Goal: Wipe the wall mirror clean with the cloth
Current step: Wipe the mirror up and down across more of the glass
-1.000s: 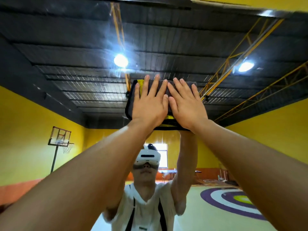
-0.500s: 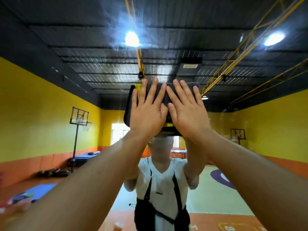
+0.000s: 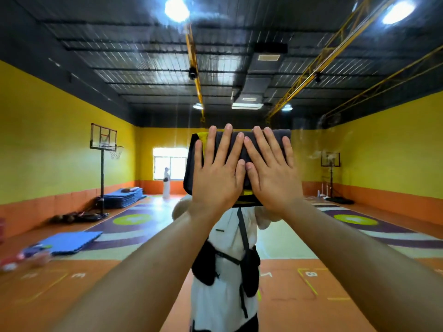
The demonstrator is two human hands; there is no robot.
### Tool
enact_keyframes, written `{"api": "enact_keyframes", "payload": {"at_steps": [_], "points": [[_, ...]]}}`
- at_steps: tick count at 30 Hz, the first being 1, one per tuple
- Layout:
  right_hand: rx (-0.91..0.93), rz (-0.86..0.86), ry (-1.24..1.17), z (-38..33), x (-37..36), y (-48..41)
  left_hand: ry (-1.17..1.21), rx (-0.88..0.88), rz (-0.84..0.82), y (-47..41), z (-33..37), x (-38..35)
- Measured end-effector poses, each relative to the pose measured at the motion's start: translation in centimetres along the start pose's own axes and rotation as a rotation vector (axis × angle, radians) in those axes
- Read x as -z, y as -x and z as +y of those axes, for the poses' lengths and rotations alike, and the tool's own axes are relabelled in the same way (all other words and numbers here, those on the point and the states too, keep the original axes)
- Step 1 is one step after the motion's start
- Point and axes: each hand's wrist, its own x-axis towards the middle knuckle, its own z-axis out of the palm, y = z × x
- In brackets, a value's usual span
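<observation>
both flat, spread-fingered hands, left hand (image 3: 217, 178) and right hand (image 3: 271, 180), press a folded dark cloth (image 3: 242, 149) against the glossy mirror (image 3: 72, 116).

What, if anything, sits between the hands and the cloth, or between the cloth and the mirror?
Nothing visible. The left hand and right hand lie flat, fingers spread, directly on the dark cloth, which appears pressed against the mirror. Contact behind the cloth is hidden.

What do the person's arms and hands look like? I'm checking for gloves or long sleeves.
Both are bare: left hand and right hand wear no gloves, rings or watch, and no sleeves show on the forearms.
</observation>
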Motion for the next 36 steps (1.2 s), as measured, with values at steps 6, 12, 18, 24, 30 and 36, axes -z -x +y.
{"api": "enact_keyframes", "payload": {"at_steps": [6,12,18,24,30,36], "points": [[0.001,-0.008,-0.022,-2.0,-0.6,5.6,0.033,-0.002,-0.052,5.9,0.8,-0.2],[0.011,-0.014,-0.058,-3.8,-1.3,11.2,0.035,-0.006,-0.031,12.0,2.0,-1.0],[0.01,-0.044,-0.046,-5.3,-2.4,16.2,0.093,-0.027,-0.035,16.8,2.5,-1.9],[0.044,-0.08,-0.07,-6.9,-2.7,21.3,0.121,-0.047,-0.104,22.6,3.2,-2.2],[0.06,-0.11,-0.12,-8.2,-3.9,28.2,0.139,-0.056,-0.17,29.3,4.6,-3.2],[0.088,-0.126,-0.162,-10.0,-5.0,36.8,0.159,-0.056,-0.213,37.5,6.4,-4.2]]}}
